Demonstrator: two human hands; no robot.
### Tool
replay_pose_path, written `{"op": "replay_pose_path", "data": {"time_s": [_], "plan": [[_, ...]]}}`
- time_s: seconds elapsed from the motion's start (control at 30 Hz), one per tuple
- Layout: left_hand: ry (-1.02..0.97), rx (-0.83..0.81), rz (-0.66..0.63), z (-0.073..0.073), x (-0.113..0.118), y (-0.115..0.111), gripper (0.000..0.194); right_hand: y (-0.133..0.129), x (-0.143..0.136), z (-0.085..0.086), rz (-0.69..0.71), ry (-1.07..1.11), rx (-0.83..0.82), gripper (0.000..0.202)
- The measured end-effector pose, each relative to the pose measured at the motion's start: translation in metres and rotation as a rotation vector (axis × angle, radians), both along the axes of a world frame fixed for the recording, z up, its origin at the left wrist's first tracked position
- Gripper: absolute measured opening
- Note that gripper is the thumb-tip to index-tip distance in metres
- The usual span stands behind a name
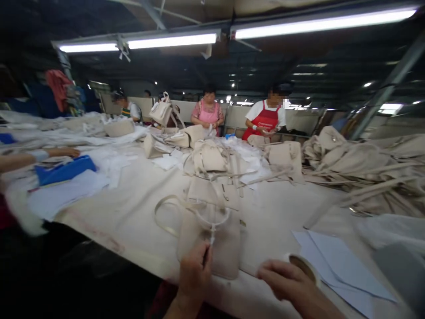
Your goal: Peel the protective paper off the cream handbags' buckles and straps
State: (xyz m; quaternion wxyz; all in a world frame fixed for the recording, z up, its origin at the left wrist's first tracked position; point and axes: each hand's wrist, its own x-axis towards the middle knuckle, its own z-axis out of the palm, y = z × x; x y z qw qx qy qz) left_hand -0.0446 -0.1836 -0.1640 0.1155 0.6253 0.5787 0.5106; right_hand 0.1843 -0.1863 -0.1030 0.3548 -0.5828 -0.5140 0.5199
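Observation:
A beige bag (226,252) lies flat on the table before me, its strap (159,210) looping out to the left. Across it curves a white-wrapped loop, apparently the handle (214,223), with a thin white strip (212,235) trailing toward me. My left hand (195,270) is closed in a pinch at the end of that strip, over the lower part of the bag. To the right, my right hand (285,280) has its fingers curled together; what they hold, if anything, is hidden. Just behind it is a roll of tape (303,268), and I cannot tell whether they touch.
White paper sheets (345,261) lie at right, below a heap of beige bags and straps (372,164). More bags (210,156) stand ahead. At left, another person's arm (36,157) reaches by a blue object (66,170). People in aprons (265,119) work across the table.

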Motion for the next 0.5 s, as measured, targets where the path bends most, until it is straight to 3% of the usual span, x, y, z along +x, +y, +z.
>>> {"op": "replay_pose_path", "data": {"time_s": [0.1,0.17,0.37,0.5], "plan": [[0.156,0.123,0.035,-0.004,-0.002,-0.005,0.023,0.025,-0.063,0.022,0.287,0.049,0.032,0.029],[0.218,0.179,0.043,-0.006,-0.002,-0.007,0.026,0.038,-0.086,0.018,0.361,0.036,0.05,0.027],[0.239,0.173,0.061,-0.009,-0.002,-0.009,0.03,0.06,-0.099,-0.029,0.334,-0.078,0.103,0.035],[0.167,0.134,-0.039,-0.004,-0.009,-0.014,0.026,0.062,-0.103,-0.03,0.337,-0.105,0.082,0.033]]}}
